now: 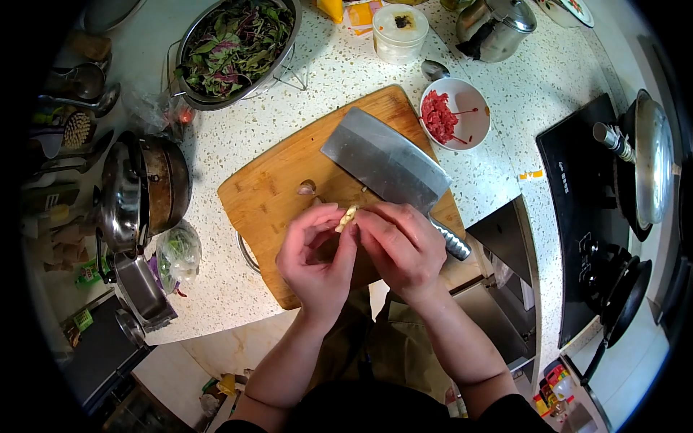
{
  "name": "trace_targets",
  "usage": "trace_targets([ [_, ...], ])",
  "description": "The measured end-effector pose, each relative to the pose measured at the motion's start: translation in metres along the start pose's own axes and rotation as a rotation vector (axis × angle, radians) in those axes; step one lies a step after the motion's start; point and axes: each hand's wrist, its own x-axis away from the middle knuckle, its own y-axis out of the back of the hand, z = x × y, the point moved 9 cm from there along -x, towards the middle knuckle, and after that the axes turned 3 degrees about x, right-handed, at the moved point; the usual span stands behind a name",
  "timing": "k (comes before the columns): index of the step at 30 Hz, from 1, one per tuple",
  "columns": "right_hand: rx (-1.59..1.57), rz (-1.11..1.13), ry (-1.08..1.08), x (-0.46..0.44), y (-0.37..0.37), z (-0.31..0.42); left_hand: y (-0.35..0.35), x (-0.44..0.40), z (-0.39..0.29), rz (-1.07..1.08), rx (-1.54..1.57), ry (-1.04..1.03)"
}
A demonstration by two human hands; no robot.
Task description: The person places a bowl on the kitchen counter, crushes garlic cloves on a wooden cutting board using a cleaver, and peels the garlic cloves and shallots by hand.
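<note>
Between the fingertips of both hands is a pale garlic clove (pixel 346 219), held above the near part of a wooden cutting board (pixel 267 187). My left hand (pixel 317 249) pinches it from the left, and my right hand (pixel 404 245) pinches it from the right. A cleaver (pixel 386 155) lies flat across the board just beyond my right hand, its metal handle (pixel 451 238) sticking out over the board's right edge. Another clove in purplish skin (pixel 307 187) rests on the board past my left hand, with a further piece partly hidden by my fingers.
A white bowl of red sliced meat (pixel 439 115) stands beyond the board, beside a spoon (pixel 434 70). Leafy greens fill a metal colander (pixel 238 50) at the back left. Pots (pixel 144 187) line the left side. The black cooktop (pixel 577 216) at right carries pans.
</note>
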Motion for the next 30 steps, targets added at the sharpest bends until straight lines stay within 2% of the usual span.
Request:
trace_targets([
  [2, -0.025, -0.015, -0.056, -0.004, 0.001, 0.000, -0.001, 0.000, -0.003, -0.002, 0.008, -0.011],
  [6, -0.097, -0.039, -0.217, -0.003, 0.000, -0.009, -0.001, -0.001, 0.004, -0.018, 0.134, 0.115],
  [10, -0.123, -0.068, -0.247, -0.005, 0.001, -0.010, 0.000, -0.002, 0.012, -0.019, 0.229, 0.149],
  [12, -0.290, 0.005, -0.504, 0.004, -0.008, -0.024, 0.001, -0.003, 0.010, -0.018, 0.227, 0.129],
  [13, -0.289, 0.005, -0.505, 0.004, -0.010, -0.024, 0.001, -0.003, 0.008, -0.019, 0.225, 0.109],
  [15, -0.578, -0.072, -0.721, 0.018, -0.021, -0.040, 0.000, -0.005, 0.003, -0.014, 0.196, 0.086],
  [22, -0.607, 0.010, -0.624, 0.009, -0.021, -0.037, 0.003, -0.009, -0.007, -0.014, 0.045, -0.050],
  [25, -0.652, 0.120, -0.632, 0.004, -0.026, -0.039, 0.004, -0.010, -0.012, -0.019, 0.023, -0.100],
  [27, -0.741, 0.210, -0.718, 0.008, -0.037, -0.044, 0.007, -0.010, -0.013, -0.024, -0.020, -0.123],
  [30, -0.766, 0.208, -0.725, 0.009, -0.041, -0.047, 0.007, -0.010, -0.016, -0.028, -0.071, -0.153],
])
